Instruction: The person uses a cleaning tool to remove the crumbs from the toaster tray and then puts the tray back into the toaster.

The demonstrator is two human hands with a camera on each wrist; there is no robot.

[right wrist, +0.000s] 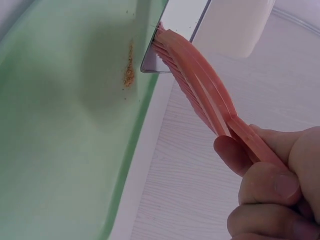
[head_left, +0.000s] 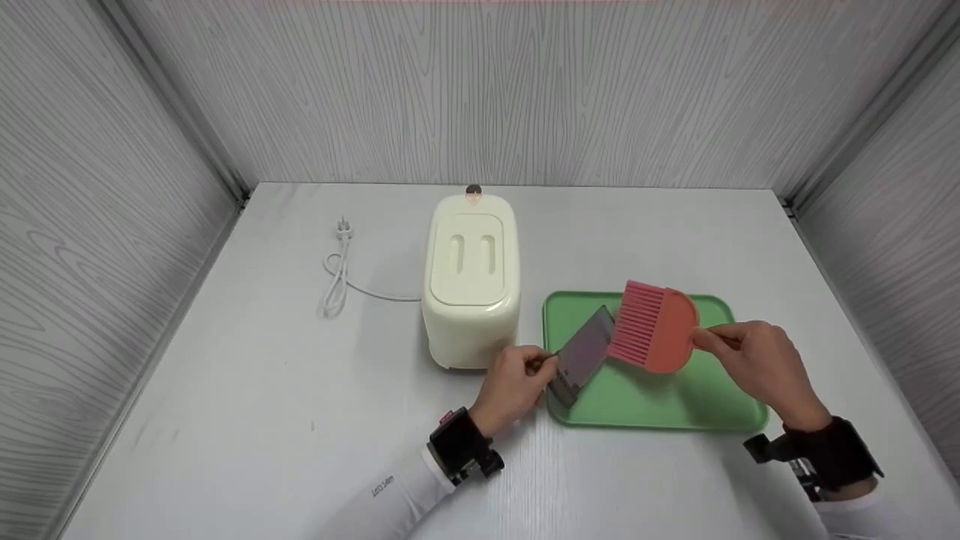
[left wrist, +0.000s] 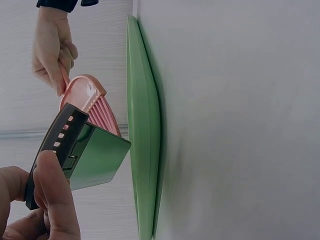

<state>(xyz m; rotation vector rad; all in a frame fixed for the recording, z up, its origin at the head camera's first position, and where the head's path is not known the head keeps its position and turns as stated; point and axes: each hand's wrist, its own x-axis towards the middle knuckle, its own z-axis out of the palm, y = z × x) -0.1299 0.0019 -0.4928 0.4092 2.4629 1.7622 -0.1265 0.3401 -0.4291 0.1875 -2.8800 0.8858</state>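
My left hand (head_left: 517, 382) pinches the dark-edged end of a metal crumb tray (head_left: 585, 349), which tilts above the left part of a green tray (head_left: 675, 409). A coral brush (head_left: 671, 334) is in my right hand (head_left: 761, 367), gripped by its handle between thumb and fingers. In the right wrist view, the bristle tips (right wrist: 157, 45) meet the crumb tray's shiny surface (right wrist: 182, 15). A short streak of brown crumbs (right wrist: 129, 75) lies on the green tray below. The left wrist view shows slots along the crumb tray's dark edge (left wrist: 62, 135).
A cream toaster (head_left: 471, 322) with a lid on top stands left of the green tray, close to my left hand. Its white cord (head_left: 337, 281) lies bundled on the table (head_left: 247, 390) farther left. Wood-patterned panels (head_left: 480, 97) enclose the back and sides.
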